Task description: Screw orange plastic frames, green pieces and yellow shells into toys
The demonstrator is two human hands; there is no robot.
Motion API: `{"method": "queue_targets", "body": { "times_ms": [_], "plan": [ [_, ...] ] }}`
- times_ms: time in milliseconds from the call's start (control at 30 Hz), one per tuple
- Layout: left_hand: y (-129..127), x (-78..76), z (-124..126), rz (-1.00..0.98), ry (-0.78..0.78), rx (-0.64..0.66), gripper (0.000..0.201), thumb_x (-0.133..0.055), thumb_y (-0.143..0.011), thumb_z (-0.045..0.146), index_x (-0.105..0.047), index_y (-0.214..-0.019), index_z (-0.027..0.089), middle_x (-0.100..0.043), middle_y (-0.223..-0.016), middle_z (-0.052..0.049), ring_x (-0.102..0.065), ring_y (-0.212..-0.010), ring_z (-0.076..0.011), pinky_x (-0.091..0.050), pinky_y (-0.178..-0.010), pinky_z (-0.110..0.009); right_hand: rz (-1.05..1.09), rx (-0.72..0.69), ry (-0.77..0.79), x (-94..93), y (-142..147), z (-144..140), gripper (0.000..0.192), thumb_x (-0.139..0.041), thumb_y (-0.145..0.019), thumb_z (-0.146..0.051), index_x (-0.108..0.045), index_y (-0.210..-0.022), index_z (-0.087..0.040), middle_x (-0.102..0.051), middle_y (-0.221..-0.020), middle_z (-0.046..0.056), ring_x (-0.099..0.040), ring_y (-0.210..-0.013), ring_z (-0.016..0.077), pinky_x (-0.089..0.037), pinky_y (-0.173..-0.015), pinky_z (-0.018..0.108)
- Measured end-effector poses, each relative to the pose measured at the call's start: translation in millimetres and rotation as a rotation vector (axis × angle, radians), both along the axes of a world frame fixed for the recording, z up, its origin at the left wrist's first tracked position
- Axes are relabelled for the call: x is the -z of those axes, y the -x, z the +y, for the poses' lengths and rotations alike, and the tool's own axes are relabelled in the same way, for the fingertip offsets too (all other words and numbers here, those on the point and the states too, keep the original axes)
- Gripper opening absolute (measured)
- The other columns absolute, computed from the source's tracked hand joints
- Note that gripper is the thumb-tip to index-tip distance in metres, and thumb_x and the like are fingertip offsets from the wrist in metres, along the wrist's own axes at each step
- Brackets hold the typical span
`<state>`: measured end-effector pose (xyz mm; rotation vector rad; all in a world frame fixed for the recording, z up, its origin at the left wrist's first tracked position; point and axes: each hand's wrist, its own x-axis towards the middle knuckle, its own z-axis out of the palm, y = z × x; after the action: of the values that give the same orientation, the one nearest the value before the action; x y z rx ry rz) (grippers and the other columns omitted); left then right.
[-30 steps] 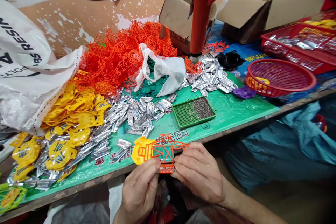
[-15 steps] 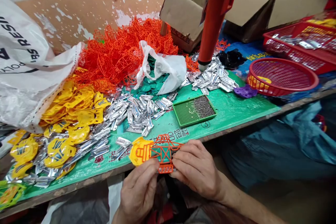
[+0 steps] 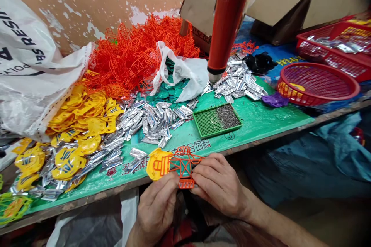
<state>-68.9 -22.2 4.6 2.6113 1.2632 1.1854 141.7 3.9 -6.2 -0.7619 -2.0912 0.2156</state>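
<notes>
Over the table's front edge, both hands hold an orange lattice plastic frame (image 3: pixel 185 164) lying against a yellow plastic piece (image 3: pixel 153 165). Green shows through the lattice; whether a green part lies there or only the table cover, I cannot tell. My left hand (image 3: pixel 159 204) pinches the lower left side, thumb and fingers pressed together. At the right end, the fingers of my right hand (image 3: pixel 218 185) are curled round the frame, hiding that end. Beyond the hands lies a green tray (image 3: pixel 199 125) with small metal screws (image 3: pixel 227 116) heaped on its right side.
A red powered screwdriver (image 3: pixel 228 23) hangs over the table. Silver pieces (image 3: pixel 153 121), yellow parts (image 3: pixel 78 112), tangled orange frames (image 3: pixel 139 54) and a white bag (image 3: pixel 191 77) cover the left and back. Red baskets (image 3: pixel 319 85) and cardboard boxes (image 3: pixel 278 5) stand to the right.
The whole view has shifted slightly. Against the table, the hanging red screwdriver has swung left. My hands keep the same grip on the orange frame and yellow piece.
</notes>
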Motion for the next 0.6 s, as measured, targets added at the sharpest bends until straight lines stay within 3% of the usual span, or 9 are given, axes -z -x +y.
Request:
{"method": "queue_targets", "body": {
  "times_ms": [267,600],
  "plan": [
    [-0.1,1.0,0.6,-0.040,0.063,-0.016,0.018,-0.051,-0.091,0.009,-0.061,-0.105,0.013,-0.074,-0.090,-0.008,-0.071,-0.086,-0.0146,-0.058,-0.082,-0.022,0.032,-0.051,0.010,-1.4,1.6,4.1,0.017,-0.065,-0.086,-0.028,-0.060,-0.089,-0.012,-0.069,-0.082,0.006,-0.059,-0.081,0.0191,-0.040,-0.077,0.038],
    [-1.0,1.0,3.1,-0.018,0.039,0.015,0.018,-0.052,-0.091,0.010,-0.061,-0.105,0.016,-0.075,-0.090,-0.007,-0.073,-0.083,-0.0151,-0.060,-0.078,-0.023,0.163,-0.063,0.215,1.4,3.0,-2.9,0.007,-0.061,-0.087,-0.020,-0.061,-0.094,-0.016,-0.069,-0.086,0.003,-0.057,-0.086,0.0171,-0.037,-0.079,0.037]
  ]
}}
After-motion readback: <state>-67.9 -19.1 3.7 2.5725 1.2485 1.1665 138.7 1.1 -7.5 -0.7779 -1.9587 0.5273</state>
